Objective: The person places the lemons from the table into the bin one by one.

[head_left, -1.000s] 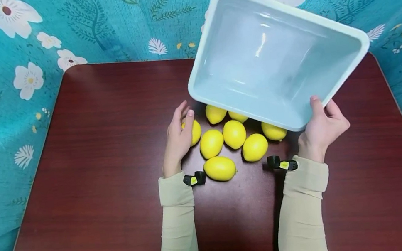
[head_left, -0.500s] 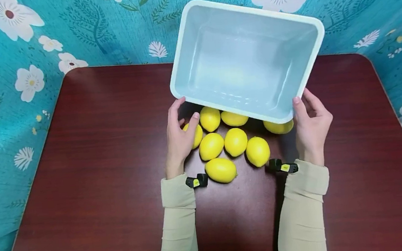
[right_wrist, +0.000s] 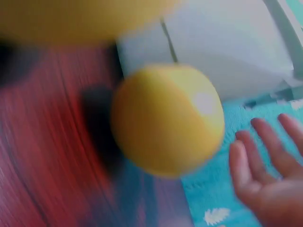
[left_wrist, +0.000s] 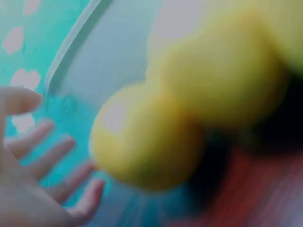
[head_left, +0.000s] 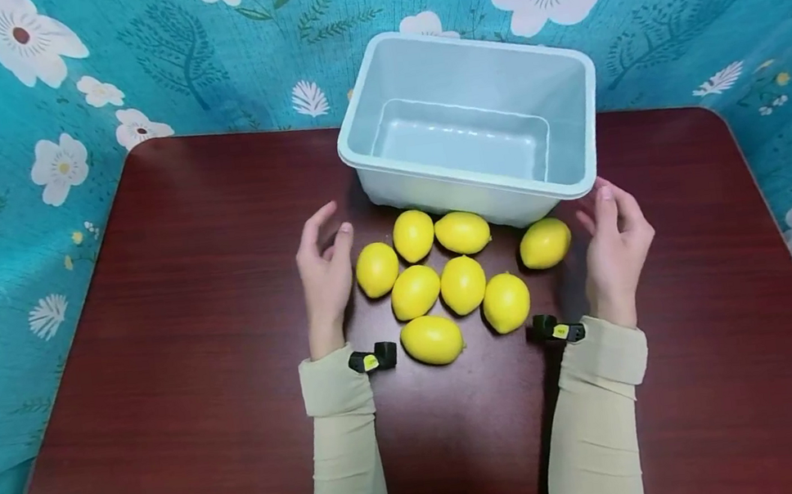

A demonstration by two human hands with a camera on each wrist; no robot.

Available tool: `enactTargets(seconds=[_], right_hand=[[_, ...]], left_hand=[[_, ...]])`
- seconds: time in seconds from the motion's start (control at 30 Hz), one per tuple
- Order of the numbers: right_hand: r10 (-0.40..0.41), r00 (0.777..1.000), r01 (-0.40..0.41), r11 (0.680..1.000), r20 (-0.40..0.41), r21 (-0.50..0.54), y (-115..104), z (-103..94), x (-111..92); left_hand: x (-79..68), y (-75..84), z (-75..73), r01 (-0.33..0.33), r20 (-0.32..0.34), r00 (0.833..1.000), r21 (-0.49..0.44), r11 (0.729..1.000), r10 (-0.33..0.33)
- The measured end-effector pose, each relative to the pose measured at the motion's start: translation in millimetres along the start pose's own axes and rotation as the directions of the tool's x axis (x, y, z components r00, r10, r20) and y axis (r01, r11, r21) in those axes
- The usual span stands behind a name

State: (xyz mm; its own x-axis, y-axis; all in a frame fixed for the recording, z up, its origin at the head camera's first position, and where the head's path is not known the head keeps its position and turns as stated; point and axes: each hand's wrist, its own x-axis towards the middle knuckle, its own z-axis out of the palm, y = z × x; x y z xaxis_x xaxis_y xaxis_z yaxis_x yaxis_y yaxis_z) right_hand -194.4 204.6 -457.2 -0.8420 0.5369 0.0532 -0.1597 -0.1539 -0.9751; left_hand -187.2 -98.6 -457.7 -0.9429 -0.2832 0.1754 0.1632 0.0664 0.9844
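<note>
A pale blue plastic basin (head_left: 447, 179) stands upright at the back of the table, its hollow inside visible in the head view. Several yellow lemons (head_left: 463, 285) lie grouped in front of it. My left hand (head_left: 326, 280) is left of the group with fingers spread, nearest to the leftmost lemon (head_left: 377, 270); it holds nothing. At the basin's front right corner is my right hand (head_left: 615, 253), fingers loosely bent and nothing in them. A single lemon (head_left: 545, 243) lies between that hand and the group. The right wrist view shows this lemon (right_wrist: 168, 120) apart from the fingers.
The dark red wooden table (head_left: 190, 322) has rounded corners. A teal cloth (head_left: 231, 53) with white flowers hangs behind and at the sides. Both wrists carry small black cameras, the left one (head_left: 374, 357) close to the nearest lemon (head_left: 433, 340).
The basin has come left and down from its tilt and now stands level behind the lemons. My right hand has let go of it. My left hand has drawn away to the left.
</note>
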Motion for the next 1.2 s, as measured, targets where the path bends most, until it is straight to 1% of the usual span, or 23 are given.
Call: enactTargets(seconds=[0.03, 0.07, 0.1, 0.13, 0.17, 0.2, 0.23, 0.3, 0.37, 0.4, 0.43, 0.47, 0.5, 0.53, 0.6, 0.67, 0.7, 0.73, 0.77, 0.83, 1.0, 1.07, 1.2], right_hand=[[0.048, 0.999, -0.049, 0.997, -0.025, -0.057, 0.4, -3.5, 1.3], [0.097, 0.995, -0.099, 0.987, -0.027, -0.122, 2.4, -8.8, 3.3], [0.151, 0.988, -0.151, 0.966, -0.016, -0.209, 3.5, -12.4, 4.2], [0.202, 0.979, -0.188, 0.933, 0.013, -0.306, 5.3, -15.9, 5.0], [0.246, 0.967, -0.203, 0.894, 0.06, -0.4, 6.8, -19.0, 5.2], [0.278, 0.954, -0.19, 0.851, 0.113, -0.49, 8.3, -21.2, 5.1], [0.288, 0.941, -0.139, 0.805, 0.175, -0.577, 9.9, -23.5, 5.1], [0.29, 0.912, -0.015, 0.73, 0.29, -0.683, 9.4, -23.6, 2.7], [0.299, 0.875, 0.057, 0.716, 0.38, -0.696, 8.8, -23.5, 1.2], [0.305, 0.865, 0.072, 0.712, 0.4, -0.698, 7.9, -22.9, 0.7], [0.309, 0.858, 0.079, 0.712, 0.411, -0.698, 6.5, -22.6, 0.4], [0.319, 0.853, 0.061, 0.725, 0.413, -0.686, 4.9, -22.2, 0.0], [0.318, 0.858, 0.044, 0.737, 0.403, -0.674, 2.6, -22.0, -0.3], [0.311, 0.868, 0.012, 0.767, 0.387, -0.642, -0.1, -21.8, -0.7], [0.269, 0.898, -0.049, 0.848, 0.348, -0.528, -6.6, -21.1, -1.6], [0.207, 0.929, -0.086, 0.927, 0.307, -0.366, -12.9, -18.1, -2.6], [0.179, 0.943, -0.097, 0.955, 0.281, -0.281, -15.5, -15.6, -3.2], [0.161, 0.953, -0.108, 0.972, 0.258, -0.208, -17.3, -12.0, -4.3], [0.148, 0.961, -0.11, 0.98, 0.235, -0.168, -18.5, -7.9, -5.4], [0.143, 0.971, -0.113, 0.981, 0.19, -0.158, -19.1, 0.8, -7.8], [0.148, 0.981, -0.122, 0.973, 0.125, -0.196, -18.0, 14.3, -12.3], [0.131, 0.986, -0.108, 0.973, 0.101, -0.206, -18.7, 16.9, -12.9], [0.118, 0.993, -0.108, 0.968, 0.031, -0.227, -21.4, 23.2, -13.1]], left_hand=[[1.3, -4.9, -4.1, 0.048, -0.026, 0.999, 0.026, 0.999, -0.047], [2.5, -9.9, -7.6, 0.082, -0.042, 0.996, 0.043, 0.996, -0.08], [3.0, -11.1, -10.1, 0.099, -0.044, 0.994, 0.052, 0.994, -0.097], [3.1, -11.7, -11.8, 0.099, -0.035, 0.995, 0.058, 0.993, -0.098], [2.9, -11.6, -12.8, 0.09, -0.018, 0.996, 0.063, 0.994, -0.09], [2.1, -10.6, -12.7, 0.081, 0.005, 0.997, 0.076, 0.994, -0.081], [1.2, -8.7, -11.2, 0.066, 0.034, 0.997, 0.094, 0.993, -0.07], [-2.5, 1.1, -7.1, 0.058, 0.106, 0.992, 0.13, 0.99, -0.072], [-4.7, 2.7, -4.0, 0.058, 0.186, 0.979, 0.152, 0.987, -0.086], [-5.6, 3.3, -3.0, 0.066, 0.222, 0.97, 0.161, 0.985, -0.101], [-6.2, 3.3, -2.3, 0.076, 0.253, 0.961, 0.162, 0.984, -0.115], [-6.6, 3.3, -2.0, 0.088, 0.278, 0.952, 0.162, 0.983, -0.131], [-6.8, 3.2, -1.9, 0.096, 0.298, 0.944, 0.158, 0.983, -0.14], [-6.6, 3.0, -1.9, 0.103, 0.311, 0.939, 0.148, 0.984, -0.145], [-6.1, 3.4, -1.9, 0.11, 0.323, 0.935, 0.127, 0.986, -0.146], [-5.4, 3.6, -1.2, 0.108, 0.337, 0.931, 0.121, 0.987, -0.143], [-5.2, 4.1, -0.6, 0.105, 0.346, 0.928, 0.118, 0.988, -0.14], [-5.3, 4.3, -0.3, 0.102, 0.354, 0.925, 0.119, 0.988, -0.139], [-5.7, 4.6, 0.1, 0.097, 0.362, 0.922, 0.127, 0.987, -0.137], [-6.4, 5.1, 1.2, 0.085, 0.38, 0.915, 0.148, 0.985, -0.136], [-7.8, 7.5, 2.9, 0.087, 0.377, 0.914, 0.186, 0.979, -0.152], [-7.6, 8.0, 3.1, 0.093, 0.362, 0.918, 0.199, 0.975, -0.162], [-5.7, 9.6, 3.9, 0.079, 0.29, 0.947, 0.21, 0.975, -0.139]])
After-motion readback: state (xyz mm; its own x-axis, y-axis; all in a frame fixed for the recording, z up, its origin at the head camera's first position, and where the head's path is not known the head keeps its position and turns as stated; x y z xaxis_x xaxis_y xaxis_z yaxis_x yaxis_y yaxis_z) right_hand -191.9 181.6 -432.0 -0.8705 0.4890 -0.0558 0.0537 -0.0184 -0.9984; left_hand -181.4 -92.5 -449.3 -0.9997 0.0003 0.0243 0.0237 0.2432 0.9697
